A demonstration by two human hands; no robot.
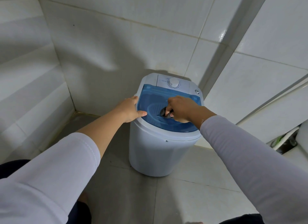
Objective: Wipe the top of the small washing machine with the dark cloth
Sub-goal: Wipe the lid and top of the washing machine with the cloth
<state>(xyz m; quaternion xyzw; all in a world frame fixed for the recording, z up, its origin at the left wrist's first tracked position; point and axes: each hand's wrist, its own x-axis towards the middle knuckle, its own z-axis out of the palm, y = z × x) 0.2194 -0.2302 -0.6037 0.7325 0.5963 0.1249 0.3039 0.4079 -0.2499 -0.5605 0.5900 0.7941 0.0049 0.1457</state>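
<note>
Walls (pixel 116 40): pale glossy tiles fill the upper part of the view and meet in a corner at the left; a lighter raised strip runs diagonally on the right.
Floor (pixel 183 198): grey tiles, seen from above by a person looking down at their own arms.
Washing machine (pixel 158 153): a small white round tub standing on the floor, close to the wall behind it, near the centre of the view.
Sleeves (pixel 50 173): both arms reach forward in pale long sleeves; the left one is pushed up to mid-forearm, the right one covers the arm to the wrist.
Lid (pixel 150 97): see-through blue, lying flat and closed on top of the machine, with the ribbed inside of the tub showing faintly through it.
Control panel (pixel 173 83): a white strip behind the lid, at the wall side.
Left hand (pixel 130 109): wrapped loosely around the left rim of the machine's top, thumb lying on the near-left edge of the lid, the other fingers curled over the side.
Right hand (pixel 180 109): closed into a fist, pressed down on the middle of the lid, clutching the cloth.
Cloth (pixel 165 112): dark and bunched, mostly hidden by the fist; only a small wad shows at the fingers, touching the lid.
Dial (pixel 173 82): a round white knob in the middle of the control panel.
</note>
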